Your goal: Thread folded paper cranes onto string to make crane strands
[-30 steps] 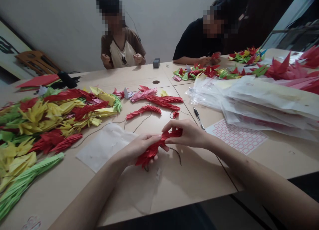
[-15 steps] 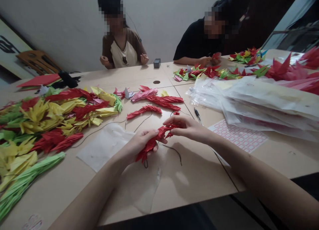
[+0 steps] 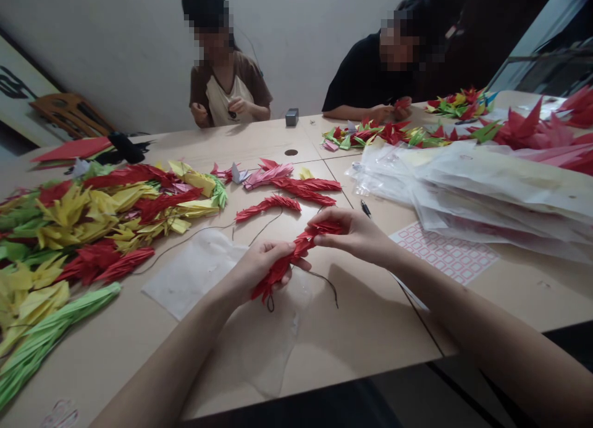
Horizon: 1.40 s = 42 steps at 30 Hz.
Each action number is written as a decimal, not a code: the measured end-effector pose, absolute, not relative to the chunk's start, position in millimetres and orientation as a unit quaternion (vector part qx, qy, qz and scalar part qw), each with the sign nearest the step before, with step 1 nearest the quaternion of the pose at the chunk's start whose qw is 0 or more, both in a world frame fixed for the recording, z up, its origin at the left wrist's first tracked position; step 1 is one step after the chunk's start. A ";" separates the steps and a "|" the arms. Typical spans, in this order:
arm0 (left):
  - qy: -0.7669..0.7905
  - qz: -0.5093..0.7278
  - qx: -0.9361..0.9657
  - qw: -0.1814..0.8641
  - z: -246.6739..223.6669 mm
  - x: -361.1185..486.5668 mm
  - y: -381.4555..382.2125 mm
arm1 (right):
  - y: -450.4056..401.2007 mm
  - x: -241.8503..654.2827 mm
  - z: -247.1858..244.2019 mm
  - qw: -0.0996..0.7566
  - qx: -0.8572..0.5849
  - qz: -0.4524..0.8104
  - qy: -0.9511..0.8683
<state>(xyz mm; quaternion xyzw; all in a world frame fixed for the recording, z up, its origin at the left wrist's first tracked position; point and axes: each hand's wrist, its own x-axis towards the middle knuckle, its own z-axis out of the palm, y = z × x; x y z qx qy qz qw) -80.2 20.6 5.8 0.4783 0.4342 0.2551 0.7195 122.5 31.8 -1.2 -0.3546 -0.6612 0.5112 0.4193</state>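
Note:
A string of folded red paper cranes (image 3: 277,273) lies across both my hands above the table. My left hand (image 3: 264,266) is closed around its lower part, thumb on top. At the upper end my right hand (image 3: 346,233) pinches the red paper between thumb and fingers. A dark cord loop (image 3: 270,303) hangs below my left hand, and a loose dark cord (image 3: 327,281) curves to the right beneath the hands. Just beyond lie more red strings of folded paper (image 3: 267,207). A clear plastic bag (image 3: 197,270) is under my left forearm.
Red, yellow and green folded paper heaps (image 3: 106,212) cover the left side. Stacked plastic bags (image 3: 486,193) lie at the right, near a pen (image 3: 365,209) and a sticker sheet (image 3: 447,252). Two people sit across the table, with a small grey box (image 3: 291,117) between them.
My right hand has shifted slightly along the red paper, showing more of it between the fingers. Across the table, the left person's hand has moved inward to the chest.

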 end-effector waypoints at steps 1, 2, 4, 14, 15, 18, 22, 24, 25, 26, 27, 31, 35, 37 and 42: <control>0.433 0.257 0.477 0.720 5.5 -80.4 20.6 | 31.6 122.5 -0.8 0.421 -0.352 0.515 -0.659; 0.430 0.260 0.476 0.722 5.0 -80.9 20.6 | 31.5 122.6 -0.5 0.421 -0.351 0.519 -0.656; 0.421 0.266 0.477 0.724 3.7 -82.2 21.0 | 31.3 122.7 -0.2 0.415 -0.352 0.530 -0.651; 0.405 0.262 0.501 0.719 2.7 -85.8 22.4 | 33.8 122.0 -7.1 0.428 -0.340 0.594 -0.590; 0.406 0.268 0.499 0.717 3.0 -85.0 22.2 | 34.2 121.9 -8.6 0.431 -0.338 0.596 -0.587; 0.408 0.279 0.495 0.715 3.1 -82.5 21.5 | 35.3 121.7 -13.5 0.443 -0.335 0.610 -0.565; 0.407 0.280 0.497 0.714 2.7 -81.0 20.9 | 36.4 120.4 -17.5 0.448 -0.340 0.645 -0.518; 0.408 0.279 0.497 0.713 2.8 -80.9 20.6 | 36.0 119.5 -17.5 0.446 -0.342 0.655 -0.504; 0.411 0.278 0.497 0.712 3.0 -80.9 20.5 | 35.5 119.0 -17.0 0.447 -0.342 0.653 -0.507; 0.414 0.277 0.498 0.710 3.2 -80.9 20.3 | 34.8 118.4 -16.1 0.449 -0.342 0.645 -0.516; 0.418 0.275 0.499 0.708 3.4 -80.8 20.1 | 34.0 117.8 -15.1 0.451 -0.342 0.630 -0.532; 0.426 0.269 0.502 0.703 3.4 -80.0 19.5 | 30.4 115.4 -10.5 0.460 -0.337 0.552 -0.608; 0.422 0.275 0.502 0.703 0.7 -80.0 20.1 | 30.1 114.9 -9.4 0.459 -0.342 0.520 -0.634; 0.416 0.288 0.501 0.702 -1.4 -80.9 20.7 | 31.1 115.6 -10.2 0.454 -0.342 0.515 -0.642; 0.408 0.301 0.525 0.684 -6.0 -83.9 21.0 | 32.1 116.7 -12.0 0.458 -0.324 0.511 -0.651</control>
